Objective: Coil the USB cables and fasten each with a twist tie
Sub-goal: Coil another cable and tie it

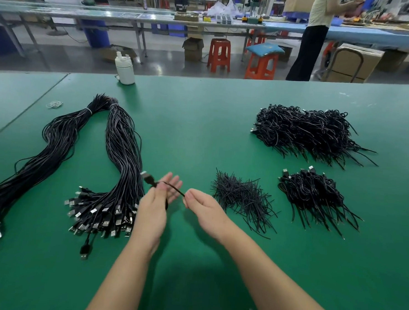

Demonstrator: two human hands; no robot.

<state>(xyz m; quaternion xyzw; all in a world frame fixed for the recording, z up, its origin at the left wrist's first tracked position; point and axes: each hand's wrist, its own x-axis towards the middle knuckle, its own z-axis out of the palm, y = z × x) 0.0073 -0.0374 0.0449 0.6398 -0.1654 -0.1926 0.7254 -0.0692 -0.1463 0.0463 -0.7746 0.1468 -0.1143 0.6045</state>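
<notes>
A black USB cable [173, 187] stretches between both hands above the green table [200, 121]. My left hand [154, 206] holds it near the plug [147, 177], thumb against the cable and fingers spread straight. My right hand [202, 208] pinches the cable a short way along. A long bundle of uncoiled cables [122, 150] lies to the left, plugs toward me. A second bundle [45, 151] lies further left. A heap of black twist ties [242, 197] sits just right of my right hand.
Two piles of coiled, tied cables lie at the right, a big pile [306, 131] farther back and a smaller pile [315, 196] nearer. A white bottle [124, 69] stands at the table's far edge. Rubber bands [54, 104] lie at far left. A person [311, 37] stands beyond.
</notes>
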